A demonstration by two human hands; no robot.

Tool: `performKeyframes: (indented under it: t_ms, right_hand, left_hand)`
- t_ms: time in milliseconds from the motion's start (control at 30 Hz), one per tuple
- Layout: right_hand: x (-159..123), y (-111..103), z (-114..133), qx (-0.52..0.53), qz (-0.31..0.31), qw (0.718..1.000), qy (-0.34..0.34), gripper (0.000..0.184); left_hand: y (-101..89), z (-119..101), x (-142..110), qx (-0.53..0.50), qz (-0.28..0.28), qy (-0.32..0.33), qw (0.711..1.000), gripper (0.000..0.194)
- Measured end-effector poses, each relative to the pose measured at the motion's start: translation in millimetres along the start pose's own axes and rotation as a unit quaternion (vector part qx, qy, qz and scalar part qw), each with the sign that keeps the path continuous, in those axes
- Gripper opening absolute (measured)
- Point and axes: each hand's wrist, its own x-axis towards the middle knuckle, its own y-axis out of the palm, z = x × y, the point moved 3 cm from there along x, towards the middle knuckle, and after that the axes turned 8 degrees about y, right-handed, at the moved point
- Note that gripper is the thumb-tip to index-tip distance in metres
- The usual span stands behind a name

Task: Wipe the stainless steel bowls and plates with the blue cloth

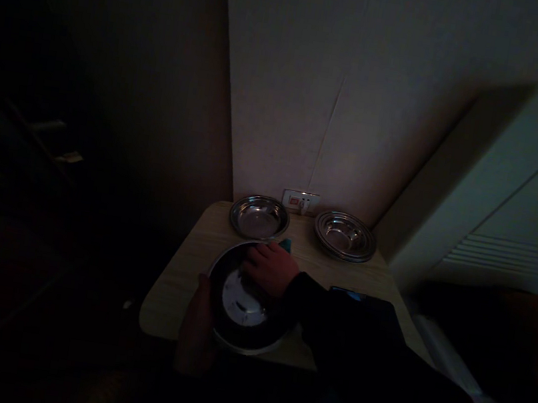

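A shiny steel bowl [244,302] sits near the front of the small wooden table, slightly tilted. My left hand [197,325] grips its left rim, thumb along the edge. Over the bowl's upper inner wall, my right hand [271,269] is closed with fingers curled. A bit of teal cloth [285,244] pokes out beyond its knuckles; the rest is hidden under the hand. Behind stand a shallow steel dish [259,217] on the left and a nested stack of steel dishes [345,236] on the right.
The light is very dim. On the wall behind the wooden table [171,281] is a power socket [300,201] with a plug in it. A dark flat object with a bluish patch [354,296] lies beside my right sleeve. A pale slatted panel [524,219] leans at the right.
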Motion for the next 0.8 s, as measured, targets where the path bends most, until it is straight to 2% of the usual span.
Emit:
performKeyframes:
  t_ms: [67,167,300,367,467,567,633,700,800]
  right_hand:
    - [-14.8,5.4,-3.4,0.001,0.015,0.998,0.061,0.019]
    - [-36.7,21.5,19.3,0.031,0.047,0.992,0.109,0.021]
    - [-39.9,30.6,61.7,0.090,0.063,0.990,0.089,0.028]
    - [-36.4,25.7,63.8,0.098,0.076,0.990,0.074,0.027]
    - [-38.0,12.0,33.4,0.063,0.094,0.988,0.101,0.021]
    - [-47.2,-0.1,-13.4,0.013,0.076,0.978,0.195,0.024]
    - [-53.7,-2.0,-33.8,0.003,0.062,0.968,0.243,0.030]
    - [-58.5,2.4,-40.5,0.011,0.061,0.963,0.263,0.036]
    - [-62.4,13.2,-35.2,0.045,0.077,0.964,0.251,0.041]
  left_hand:
    - [-0.8,-2.8,-0.4,0.049,-0.033,0.018,0.998,0.041]
    - [0.5,-7.6,-2.2,0.171,-0.083,0.073,0.979,0.044]
    - [2.4,-14.4,-2.7,0.228,-0.098,0.106,0.963,0.043]
    - [-1.0,-23.5,-0.7,0.232,-0.118,0.129,0.957,0.041]
    - [-9.8,-40.6,3.4,0.224,-0.152,0.179,0.946,0.035]
    - [-19.5,-50.1,4.9,0.221,-0.191,0.215,0.932,0.032]
    - [-22.5,-50.3,4.4,0.216,-0.192,0.235,0.928,0.033]
    - [-21.5,-49.7,2.9,0.184,-0.157,0.276,0.930,0.034]
    - [-19.7,-52.1,0.7,0.128,-0.107,0.325,0.931,0.035]
